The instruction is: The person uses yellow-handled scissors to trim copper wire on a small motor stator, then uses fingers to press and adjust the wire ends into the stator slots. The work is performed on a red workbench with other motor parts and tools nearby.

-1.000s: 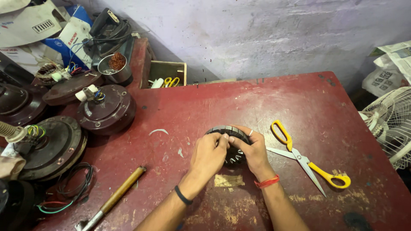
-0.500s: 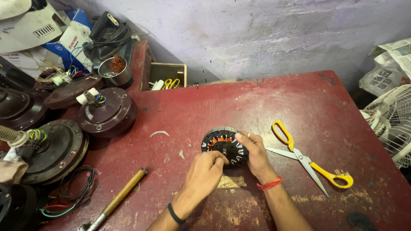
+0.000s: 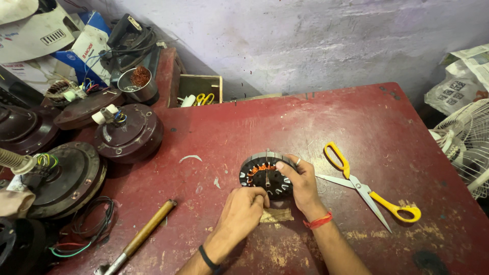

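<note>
Boxes and printed wrapping at the edges of the workbench

At top left, a white carton (image 3: pixel 35 35) bearing a black barcode label (image 3: pixel 53 36) lies tilted above a blue-and-white box (image 3: pixel 87 48). At the right edge, a crumpled white printed bag (image 3: pixel 458 84) with black square codes sits under folded newspaper (image 3: pixel 476 56).

Soft, even daylight fills the scene, bright on the pale plastered wall (image 3: pixel 316 46) and the worn red wooden table (image 3: pixel 285 122). Shadows are faint and short, pooling under the yellow-handled scissors (image 3: pixel 369 191) and the dark round metal motor housings (image 3: pixel 127 133) at left. The picture is sharp throughout, without glare. Wide-angle distortion bends the edges, stretching the corners outward.
</note>
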